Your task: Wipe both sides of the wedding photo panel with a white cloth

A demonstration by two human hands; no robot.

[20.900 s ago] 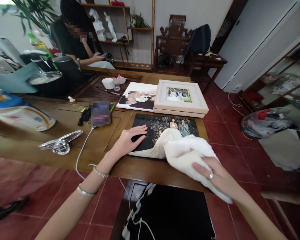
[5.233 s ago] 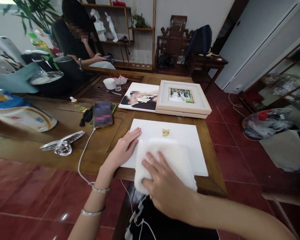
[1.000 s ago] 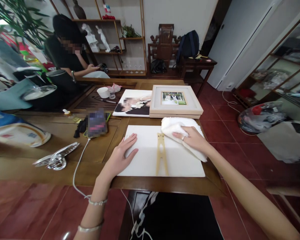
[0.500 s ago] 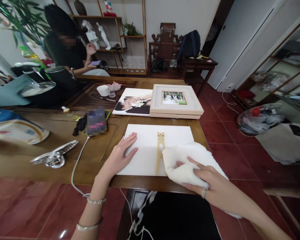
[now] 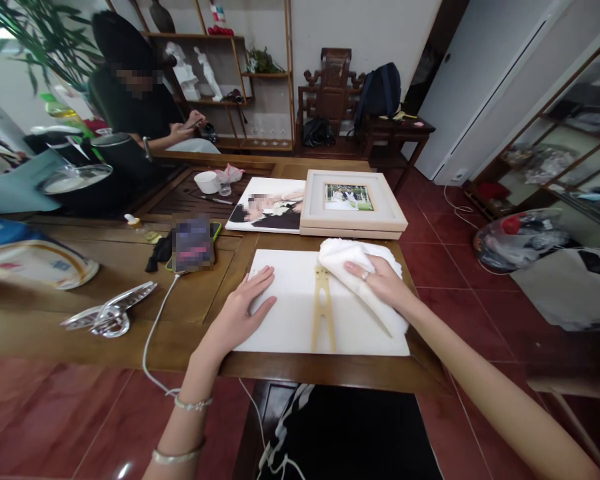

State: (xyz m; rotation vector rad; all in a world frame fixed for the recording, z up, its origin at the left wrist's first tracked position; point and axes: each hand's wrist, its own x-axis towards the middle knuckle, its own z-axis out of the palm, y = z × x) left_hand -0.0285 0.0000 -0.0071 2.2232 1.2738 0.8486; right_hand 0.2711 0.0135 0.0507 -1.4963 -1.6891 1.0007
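A white board [image 5: 290, 313], the back of a photo panel, lies face down at the near edge of the wooden table [image 5: 130, 280]. A tan stand piece [image 5: 323, 308] runs down its middle. My left hand [image 5: 240, 310] lies flat and open on the board's left part. My right hand [image 5: 380, 283] presses a white cloth [image 5: 350, 263] onto the board's far right corner, fingers curled over the cloth.
Behind the board sit a framed photo box [image 5: 353, 207] and a flat photo print [image 5: 267, 210]. To the left are a phone [image 5: 194, 241] on a white cable [image 5: 153, 333], a silver clip [image 5: 107, 313] and a plate [image 5: 35, 263]. Another person [image 5: 140, 100] sits at the far left.
My right hand has carried the cloth from the board's near right corner back up to its far right corner. Long before, the panel lay photo side up. My left hand stays put.
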